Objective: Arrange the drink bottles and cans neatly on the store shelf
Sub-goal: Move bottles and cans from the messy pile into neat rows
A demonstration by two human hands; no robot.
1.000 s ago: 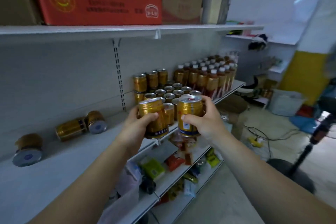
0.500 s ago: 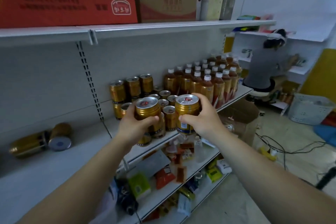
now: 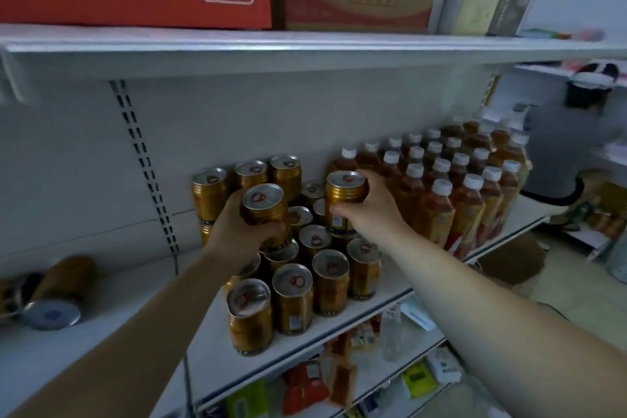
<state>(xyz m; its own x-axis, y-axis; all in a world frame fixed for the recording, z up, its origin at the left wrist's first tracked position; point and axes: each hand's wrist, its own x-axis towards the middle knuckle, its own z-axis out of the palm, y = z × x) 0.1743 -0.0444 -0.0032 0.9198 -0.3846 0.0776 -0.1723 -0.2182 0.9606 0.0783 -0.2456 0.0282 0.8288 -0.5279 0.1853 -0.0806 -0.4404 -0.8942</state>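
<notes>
With left hand (image 3: 237, 234) wrapped round one gold can (image 3: 263, 205) and right hand (image 3: 371, 210) round a second can (image 3: 344, 192), both just above the standing cans (image 3: 329, 276), lower each straight down, lids up, beside the stacked row (image 3: 251, 175) at 11 o'clock

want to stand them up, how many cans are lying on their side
2, both on the shelf at far left: one tipped can, base toward the camera, a second tipped can left of it, cut by the frame. More may be out of view.
</notes>
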